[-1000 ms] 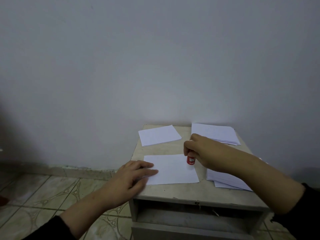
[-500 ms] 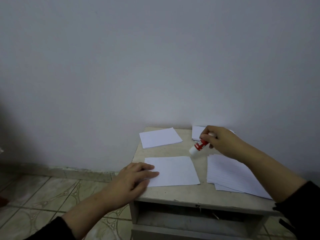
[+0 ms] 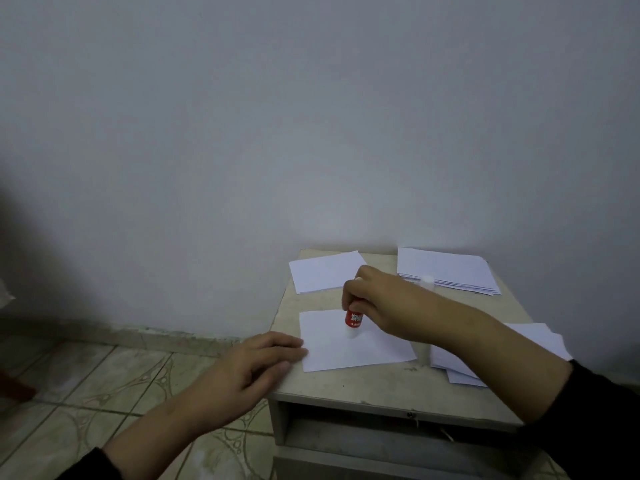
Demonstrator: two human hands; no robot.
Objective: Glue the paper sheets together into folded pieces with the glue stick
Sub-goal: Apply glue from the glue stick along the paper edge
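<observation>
Upright, red glue stick [image 3: 354,318] clasped in right hand [image 3: 384,299] grip; left hand [image 3: 242,372] flat.

Your small desk [image 3: 367,386] has one paper sheet [image 3: 356,344] in front, another sheet [image 3: 327,271] behind, and two paper piles [image 3: 450,270] on the right.

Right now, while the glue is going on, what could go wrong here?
The left hand holds only the left edge of the sheet, so strokes of the glue stick in the right hand may drag or wrinkle it. The right forearm lies over the stack and could push it.
</observation>
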